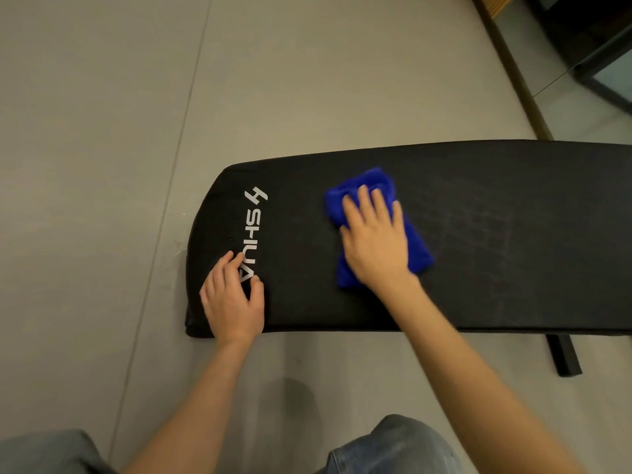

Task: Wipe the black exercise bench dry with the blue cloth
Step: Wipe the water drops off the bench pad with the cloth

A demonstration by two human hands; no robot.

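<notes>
The black exercise bench (pixel 478 268) runs from centre-left to the right edge, with white lettering near its left end. A crumpled blue cloth (pixel 362 186) lies on the pad a little left of its middle. My right hand (pixel 372 241) lies flat on top of the cloth, fingers straight and spread, pressing it onto the pad. My left hand (pixel 232 295) rests on the bench's near left corner, fingers loosely bent and fingertips touching the pad over the lettering. Faint streaks show on the pad to the right of the cloth.
Grey floor tiles (pixel 102 131) surround the bench. A black bench leg (pixel 564 357) sticks out under the near edge at right. A wooden strip (pixel 513 73) and dark furniture (pixel 598 46) stand at the top right. My knees in jeans (pixel 393 446) are at the bottom.
</notes>
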